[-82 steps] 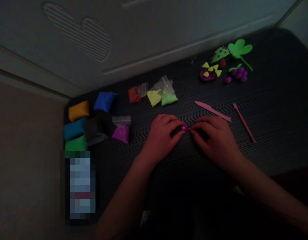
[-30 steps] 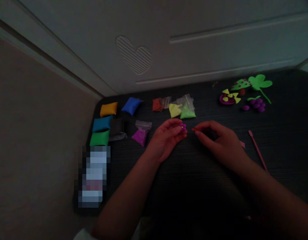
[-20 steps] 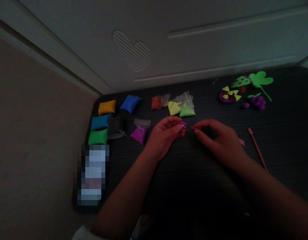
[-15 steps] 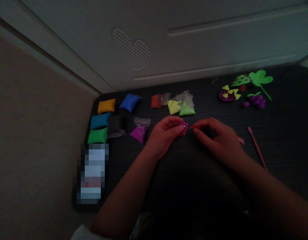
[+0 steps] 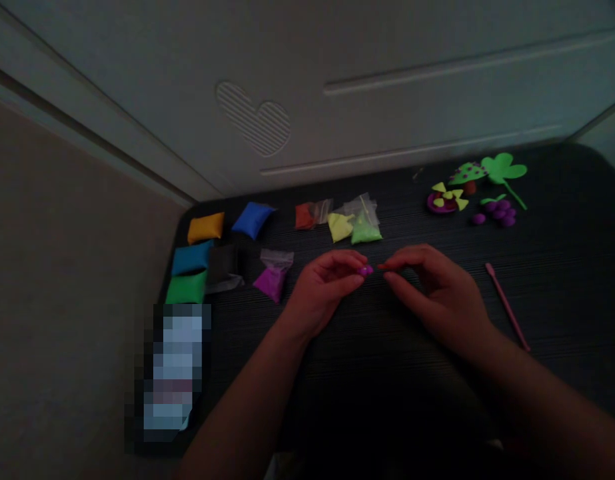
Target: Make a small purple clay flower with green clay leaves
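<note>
My left hand (image 5: 323,288) pinched the purple piece (image 5: 366,271) (probably squishy, so edges only), my right hand (image 5: 440,293) a red bit (image 5: 380,267).

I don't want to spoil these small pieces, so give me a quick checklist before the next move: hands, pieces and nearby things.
1. Left hand holds the purple piece: ok, between thumb and fingers.
2. Right hand has the red piece: ok, at its fingertips.
3. Two pieces touching: not ok, a gap shows between them.
4. Yellow centre showing on the purple piece: cannot tell, none visible from this angle.
5. Pink stick clear of the right hand: ok, lying to its right.
6. Purple bag sealed: cannot tell, too dim.
</note>
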`<act>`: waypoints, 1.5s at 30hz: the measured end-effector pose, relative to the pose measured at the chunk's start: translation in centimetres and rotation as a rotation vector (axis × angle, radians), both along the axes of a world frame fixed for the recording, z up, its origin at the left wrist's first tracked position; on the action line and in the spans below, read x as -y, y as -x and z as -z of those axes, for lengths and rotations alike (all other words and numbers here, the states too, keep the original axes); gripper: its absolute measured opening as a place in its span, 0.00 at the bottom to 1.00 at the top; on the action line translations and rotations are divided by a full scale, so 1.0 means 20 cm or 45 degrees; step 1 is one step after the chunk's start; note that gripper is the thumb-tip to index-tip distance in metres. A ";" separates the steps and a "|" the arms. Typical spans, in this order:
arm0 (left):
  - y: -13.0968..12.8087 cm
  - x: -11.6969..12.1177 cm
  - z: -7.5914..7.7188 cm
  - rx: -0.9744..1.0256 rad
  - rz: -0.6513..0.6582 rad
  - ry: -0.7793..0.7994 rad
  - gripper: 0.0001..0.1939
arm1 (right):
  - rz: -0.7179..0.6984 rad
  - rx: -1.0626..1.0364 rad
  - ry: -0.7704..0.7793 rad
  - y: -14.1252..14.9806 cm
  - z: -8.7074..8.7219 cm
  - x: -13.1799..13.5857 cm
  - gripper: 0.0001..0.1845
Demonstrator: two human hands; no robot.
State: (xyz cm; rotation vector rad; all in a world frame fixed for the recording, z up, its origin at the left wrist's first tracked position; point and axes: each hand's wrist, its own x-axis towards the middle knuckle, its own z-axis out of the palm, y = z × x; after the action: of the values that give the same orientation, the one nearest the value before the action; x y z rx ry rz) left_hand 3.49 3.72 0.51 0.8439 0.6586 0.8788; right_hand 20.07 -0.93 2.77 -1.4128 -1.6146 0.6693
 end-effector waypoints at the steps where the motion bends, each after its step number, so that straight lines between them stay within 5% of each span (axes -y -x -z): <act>1: 0.00 0.00 0.00 -0.010 -0.002 -0.032 0.09 | 0.001 -0.028 0.005 0.00 0.00 0.00 0.07; 5: 0.00 0.02 -0.02 -0.025 0.018 -0.071 0.09 | 0.029 -0.138 0.074 -0.01 -0.01 0.01 0.06; 15: -0.04 0.04 -0.03 0.050 -0.017 0.230 0.10 | 0.049 -0.285 0.226 0.00 -0.02 0.03 0.06; 31: -0.03 0.02 0.00 -0.240 -0.005 -0.127 0.14 | 0.060 0.007 0.274 -0.03 0.01 0.00 0.07; 35: -0.03 0.02 0.00 -0.268 0.001 -0.145 0.14 | 0.030 0.265 0.234 -0.05 0.02 -0.02 0.06; 45: -0.03 0.01 0.00 -0.339 -0.015 -0.139 0.14 | -0.069 0.310 0.261 -0.04 0.02 -0.03 0.07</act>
State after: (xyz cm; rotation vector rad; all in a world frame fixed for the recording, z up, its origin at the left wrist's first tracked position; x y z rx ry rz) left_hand 4.00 3.58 0.45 1.0675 0.8532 0.8253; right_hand 20.89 -0.33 2.39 -1.6563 -1.8191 0.7337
